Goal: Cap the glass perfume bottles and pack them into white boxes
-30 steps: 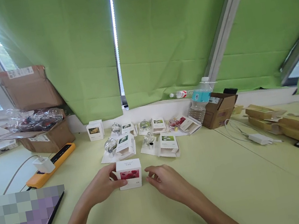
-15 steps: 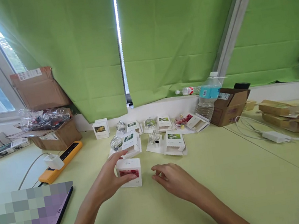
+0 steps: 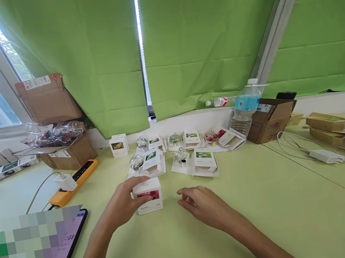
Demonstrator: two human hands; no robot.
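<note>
My left hand (image 3: 128, 201) grips a small white carton (image 3: 150, 203) with a red flower picture, which stands upright on the table. The thumb lies across its front and the fingers reach over its left side and top. To the right of the carton, my right hand (image 3: 202, 206) hovers low over the table, fingers loosely curled and holding nothing. Behind both hands are opened flower-picture cartons (image 3: 205, 161) with round glass bottles, among them a clear bottle (image 3: 136, 163), a greenish bottle (image 3: 175, 139) and a red-tinted bottle (image 3: 210, 138).
A closed white carton (image 3: 118, 146) stands at the back. On the left are an orange power strip (image 3: 83, 175), a phone-like screen (image 3: 75, 239) and a cardboard box (image 3: 70, 155) of plastic bottles. To the right stand a large water bottle (image 3: 244, 112), another cardboard box (image 3: 268, 123) and a white charger (image 3: 327, 156).
The view has shifted slightly, so the background sits a little further right. My left hand keeps its grip on the carton, and my right hand keeps nearly the same pose beside it.
</note>
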